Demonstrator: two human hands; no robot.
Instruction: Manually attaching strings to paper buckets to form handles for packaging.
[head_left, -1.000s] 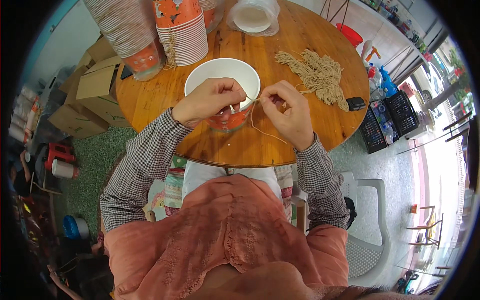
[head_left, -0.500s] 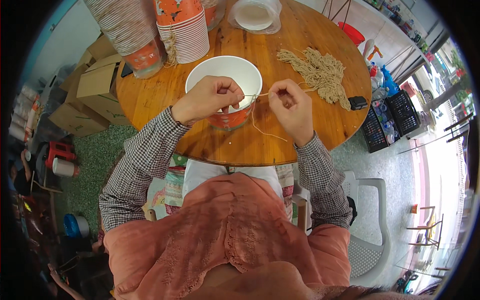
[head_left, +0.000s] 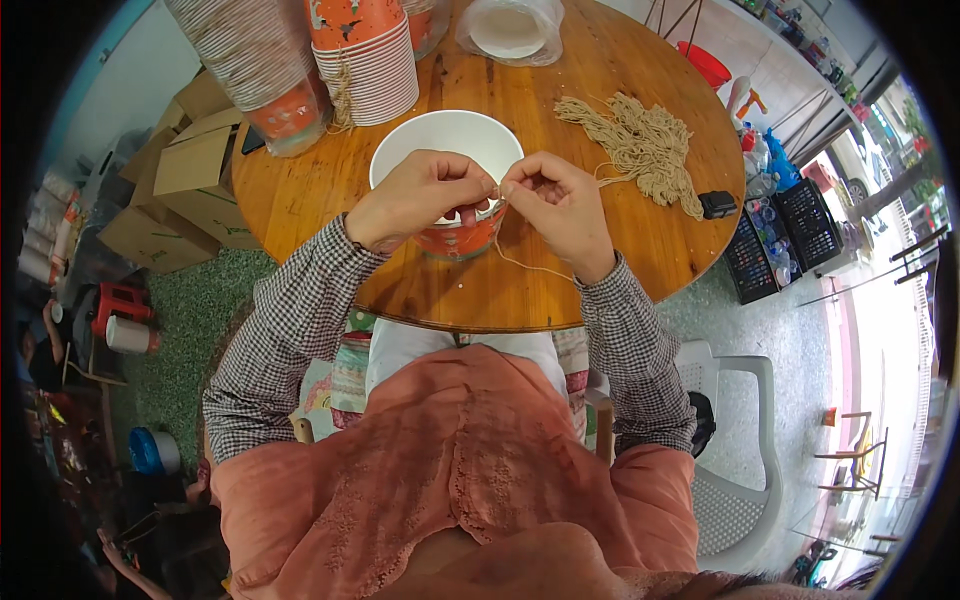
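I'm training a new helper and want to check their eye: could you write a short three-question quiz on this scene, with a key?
1. Multiple choice: from the tub, where does the string pile lie?
a) to the left
b) to the right
c) inside it

2. True or false: the tub is lying on its side.

3. Fill in: near the tub's rim, the left hand and right hand pinch ____.

Key: 1. b; 2. false, it stands upright; 3. string.
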